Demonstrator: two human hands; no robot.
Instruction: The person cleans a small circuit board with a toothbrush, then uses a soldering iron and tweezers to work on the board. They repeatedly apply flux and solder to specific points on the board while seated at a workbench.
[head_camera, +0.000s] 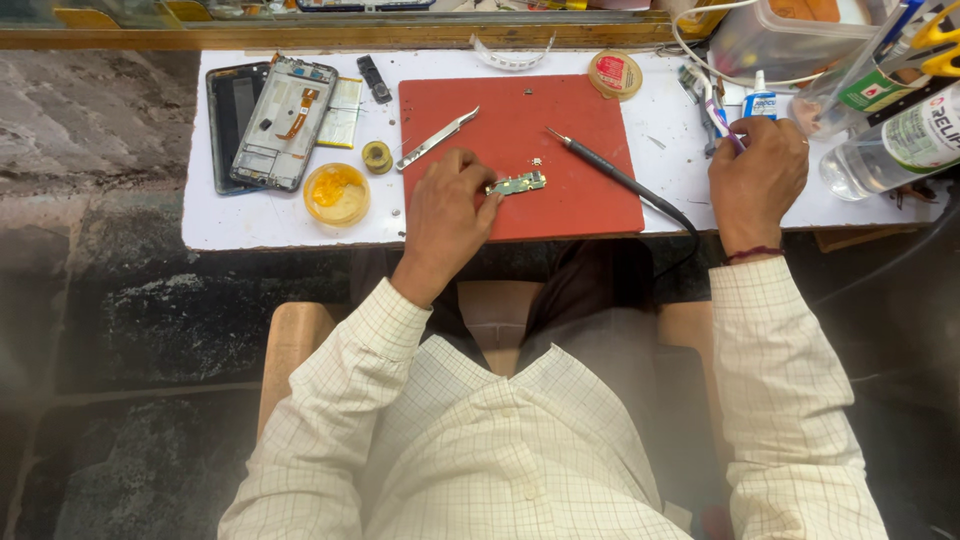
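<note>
I see my left hand (447, 200) pinching a small green circuit board (517, 184), grip clamped on it, on the red mat (580, 190) on the worktop (250, 225). My right hand (755, 180) is closed around a thin tool (722, 122) beside the soldering iron (610, 172).

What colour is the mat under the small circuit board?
Red mat, clearest in the head view.

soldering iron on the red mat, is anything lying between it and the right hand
Nothing visible does. The soldering iron lies slanted on the red mat, and only bare mat and white table show between it and the right hand, which grips a small tool. The left hand touches the small circuit board.
</note>
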